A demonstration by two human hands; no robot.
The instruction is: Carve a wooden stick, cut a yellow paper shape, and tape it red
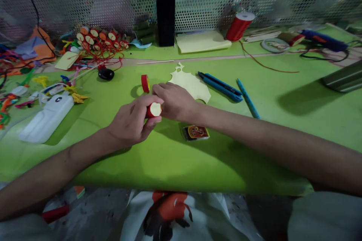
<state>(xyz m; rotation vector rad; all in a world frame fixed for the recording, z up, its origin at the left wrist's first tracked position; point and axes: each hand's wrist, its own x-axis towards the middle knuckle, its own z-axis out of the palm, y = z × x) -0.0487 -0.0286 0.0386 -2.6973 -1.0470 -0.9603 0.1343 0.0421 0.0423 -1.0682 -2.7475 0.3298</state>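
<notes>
A small red roll with a pale yellow round end [155, 109] is gripped between the thumb and fingers of my left hand [131, 118]. Right against it, on its far side, is my right hand [174, 99], its fingers curled and pointing left; what they hold, if anything, is hidden. A red and yellow ring of tape [145, 83] stands just beyond my hands. Partly behind my right hand lies a cut sheet of pale yellow paper [190, 83] with scalloped edges. A small dark box with a red and yellow label [197, 132] lies below my right wrist.
Blue cutter [222, 87] and blue pen [248, 99] lie right of the paper. Behind are a black phone [165, 21], red spool [240, 27] and glue gun [324, 40]. At left are red-stringed rolls [98, 37] and a white device [48, 118]; a metal cylinder [343, 77] is far right.
</notes>
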